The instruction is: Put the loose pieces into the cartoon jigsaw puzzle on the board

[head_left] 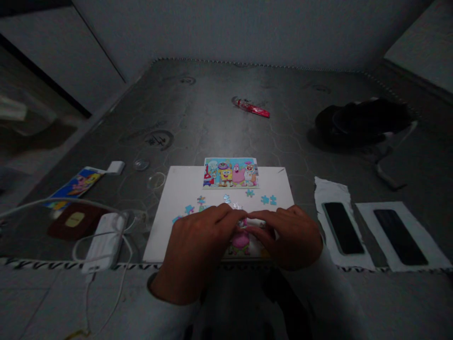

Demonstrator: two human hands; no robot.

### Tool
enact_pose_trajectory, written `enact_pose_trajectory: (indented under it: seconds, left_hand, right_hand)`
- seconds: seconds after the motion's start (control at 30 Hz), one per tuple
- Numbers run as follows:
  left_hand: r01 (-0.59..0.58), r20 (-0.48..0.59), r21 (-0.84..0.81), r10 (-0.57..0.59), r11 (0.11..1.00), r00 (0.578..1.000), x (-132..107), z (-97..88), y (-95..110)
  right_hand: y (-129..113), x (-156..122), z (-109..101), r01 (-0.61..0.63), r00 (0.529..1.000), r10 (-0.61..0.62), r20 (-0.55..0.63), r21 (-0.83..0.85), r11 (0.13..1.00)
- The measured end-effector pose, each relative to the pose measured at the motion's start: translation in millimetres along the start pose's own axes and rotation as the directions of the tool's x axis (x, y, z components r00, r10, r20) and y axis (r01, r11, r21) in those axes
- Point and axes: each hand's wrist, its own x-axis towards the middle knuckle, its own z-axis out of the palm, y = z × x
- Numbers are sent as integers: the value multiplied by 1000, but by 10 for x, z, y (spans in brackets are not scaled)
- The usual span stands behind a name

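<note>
The left hand (pixel 205 231) and right hand (pixel 295 236) meet at the fingertips over the pink puzzle section (pixel 240 241) on the white board (pixel 163 222); whether either clamps a piece, I cannot tell; uneven pressing could spring joints apart. Loose pieces (pixel 264 199) look thin, knobbed; the board, smooth.

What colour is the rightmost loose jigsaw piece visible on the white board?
The rightmost loose jigsaw piece looks light blue, best seen in the head view.
</note>
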Motion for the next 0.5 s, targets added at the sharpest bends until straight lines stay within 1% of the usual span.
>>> enact_pose_trajectory:
  seconds: [0.1,0.23,0.4,0.5]
  left_hand:
    - [-14,-26,17,14,1000,1000,-5,7,-11]
    - [-20,-69,33,22,999,997,-8,4,-14]
    - [-23,-46,40,24,999,999,-13,-16,-12]
    - [-11,-24,45,12,999,1000,-11,-33,-3]
  right_hand:
    - [-11,9,18,-25,1000,25,3,20,999]
    - [-12,12,32,-7,1000,6,11,29,1000]
    - [-18,-1,31,-15,999,14,34,21,1000]
    - [-24,-7,34,-11,1000,11,25,23,1000]
